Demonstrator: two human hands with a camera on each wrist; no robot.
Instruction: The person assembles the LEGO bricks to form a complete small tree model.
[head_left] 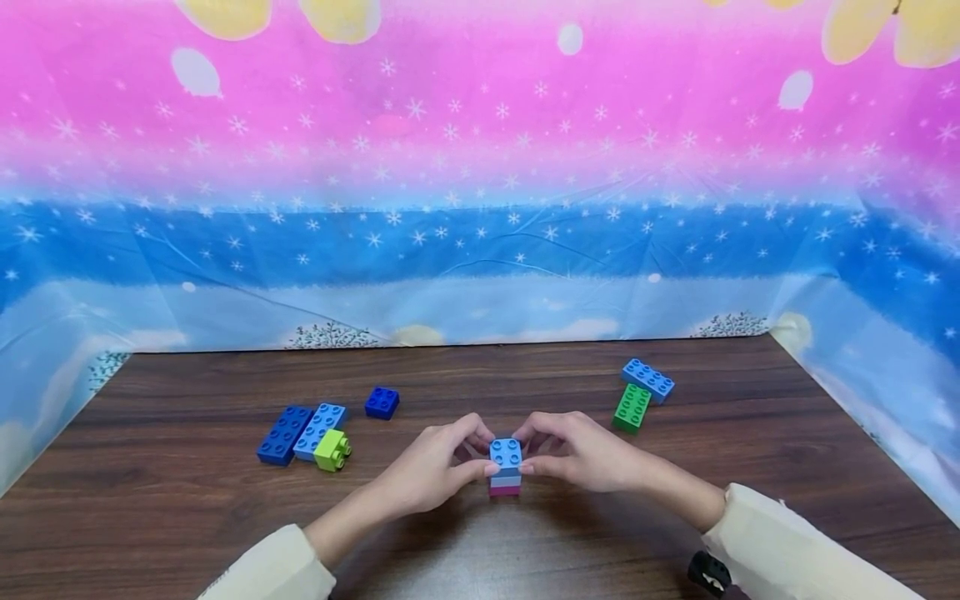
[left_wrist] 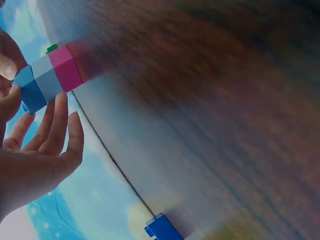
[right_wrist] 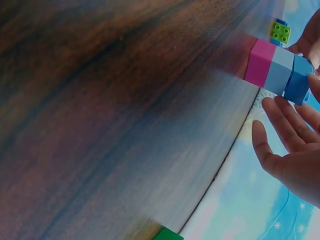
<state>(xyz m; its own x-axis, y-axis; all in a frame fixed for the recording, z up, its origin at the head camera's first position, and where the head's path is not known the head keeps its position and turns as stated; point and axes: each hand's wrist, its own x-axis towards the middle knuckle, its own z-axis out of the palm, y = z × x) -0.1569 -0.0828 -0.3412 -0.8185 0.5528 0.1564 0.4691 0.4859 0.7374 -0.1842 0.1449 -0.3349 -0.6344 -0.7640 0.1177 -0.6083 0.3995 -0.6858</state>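
Two cream sleeves of soft, wrinkled cloth come in at the front edge, the left one [head_left: 270, 562] and the right one [head_left: 795, 537], with a black, hard-looking object [head_left: 708, 572] beside the right one.

Ahead of them the left hand [head_left: 442, 462] and right hand [head_left: 588, 454] face each other across the stack [head_left: 506, 467]; each pinches its top brick between thumb and fingertips, the other fingers loosely bent. The stack stands upright at the front middle: three square-sided blocks, smooth and slightly glossy, pink below, pale grey-blue between, blue on top with four round studs.

To the left a lime brick [head_left: 332, 451] lies on its side, studs sideways, against a longer sky-blue brick [head_left: 322, 425] next to a navy brick [head_left: 286, 435]. To the right a green brick [head_left: 632, 408] touches an oblong blue brick [head_left: 648, 379]. A small square cobalt brick [head_left: 382, 403] sits alone farther back.

All rest on a dark, streaky wood-grain table [head_left: 420, 550]. Behind rises creased cloth [head_left: 480, 171], printed with snowflakes.
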